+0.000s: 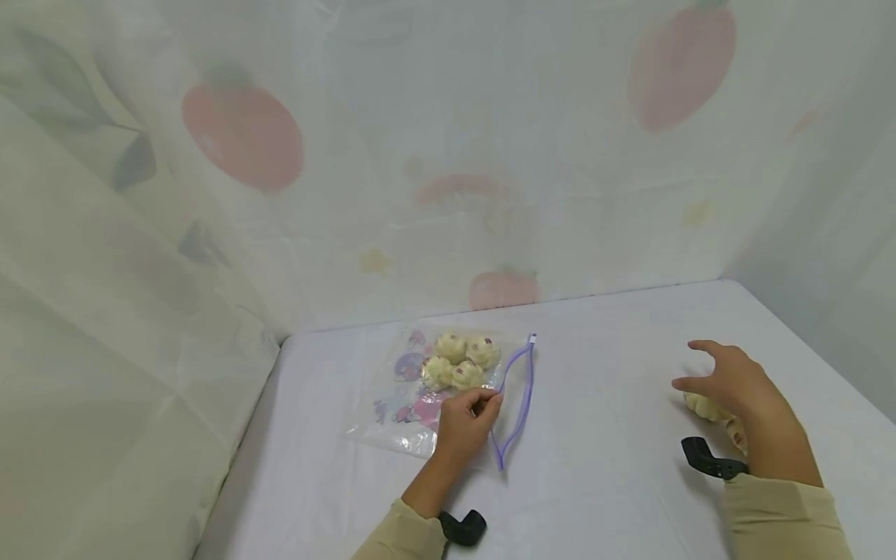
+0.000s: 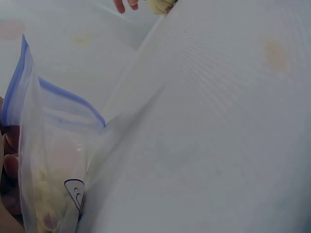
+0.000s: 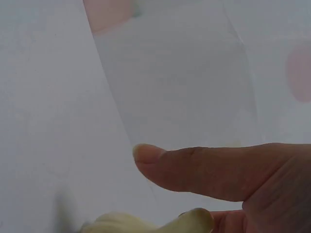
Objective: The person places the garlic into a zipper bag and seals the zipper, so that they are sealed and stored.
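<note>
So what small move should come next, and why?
Probably close the right hand on the bun beside it: thumb and forefinger are spread apart there, while the left hand pinches the bag, whose mouth gapes, with four buns inside.

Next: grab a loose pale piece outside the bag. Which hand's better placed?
Right, probably: the right hand is open beside the loose pale pieces; the left hand pinches the bag near its purple zip.

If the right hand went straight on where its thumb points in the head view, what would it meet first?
The right hand would probably meet the plastic bag's purple-edged mouth first, though the hand's height is unclear, so it might pass above.
</note>
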A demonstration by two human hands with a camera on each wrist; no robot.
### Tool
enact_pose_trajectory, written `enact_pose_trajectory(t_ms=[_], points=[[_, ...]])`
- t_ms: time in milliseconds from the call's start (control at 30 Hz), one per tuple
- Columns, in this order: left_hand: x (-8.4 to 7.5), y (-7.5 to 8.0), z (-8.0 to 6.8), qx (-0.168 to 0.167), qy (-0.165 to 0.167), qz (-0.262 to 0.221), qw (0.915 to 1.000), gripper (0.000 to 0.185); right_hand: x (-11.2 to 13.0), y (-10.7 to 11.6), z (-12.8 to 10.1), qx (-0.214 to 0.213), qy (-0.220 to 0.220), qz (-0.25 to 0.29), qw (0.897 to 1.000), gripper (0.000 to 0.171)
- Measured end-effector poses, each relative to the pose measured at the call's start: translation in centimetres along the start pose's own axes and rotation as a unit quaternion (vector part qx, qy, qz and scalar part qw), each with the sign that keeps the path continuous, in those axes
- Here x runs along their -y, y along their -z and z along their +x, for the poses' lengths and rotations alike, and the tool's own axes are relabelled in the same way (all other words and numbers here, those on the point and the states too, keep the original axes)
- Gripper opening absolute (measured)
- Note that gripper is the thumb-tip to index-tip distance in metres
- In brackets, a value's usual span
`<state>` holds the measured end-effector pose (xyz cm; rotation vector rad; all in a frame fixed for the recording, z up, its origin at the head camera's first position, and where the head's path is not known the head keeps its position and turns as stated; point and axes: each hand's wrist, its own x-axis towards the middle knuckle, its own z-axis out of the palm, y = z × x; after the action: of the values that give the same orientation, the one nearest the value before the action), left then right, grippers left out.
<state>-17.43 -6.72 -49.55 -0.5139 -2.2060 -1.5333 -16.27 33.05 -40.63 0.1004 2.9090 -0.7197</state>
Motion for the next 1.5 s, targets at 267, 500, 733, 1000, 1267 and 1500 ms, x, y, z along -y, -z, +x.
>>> enact_pose_trajectory(t_ms=[267, 500, 733, 1000, 1267, 1500], points=[[-3.0, 0.6, 0.1, -0.005, 0.001, -0.005, 1.0, 0.005, -0.5, -1.7, 1.1, 0.064, -0.001, 0.02, 0.998, 0.082], [-2.2, 0.4, 0.0, -0.004, -0.01, 0.002, 0.9999, 0.006, 0.1, -3.1, 1.8, 0.072, 0.006, 0.017, 0.997, 0.065], [-1.3, 0.4, -0.2, 0.0, -0.017, -0.006, 0.9998, 0.007, 0.6, -3.7, 1.9, 0.046, 0.034, 0.008, 0.998, 0.049], [-2.5, 0.6, 0.0, 0.001, -0.01, 0.001, 0.9999, 0.005, 2.6, -5.0, 2.0, 0.019, 0.063, 0.028, 0.997, 0.038], [0.4, 0.0, 0.0, 0.003, -0.025, 0.0, 0.9997, 0.006, 2.6, -5.6, 2.3, 0.023, 0.089, 0.087, 0.992, 0.043], [0.7, 0.2, -0.1, 0.011, -0.028, -0.009, 0.9995, 0.004, 2.6, -5.6, 2.3, 0.013, 0.113, 0.109, 0.988, 0.038]])
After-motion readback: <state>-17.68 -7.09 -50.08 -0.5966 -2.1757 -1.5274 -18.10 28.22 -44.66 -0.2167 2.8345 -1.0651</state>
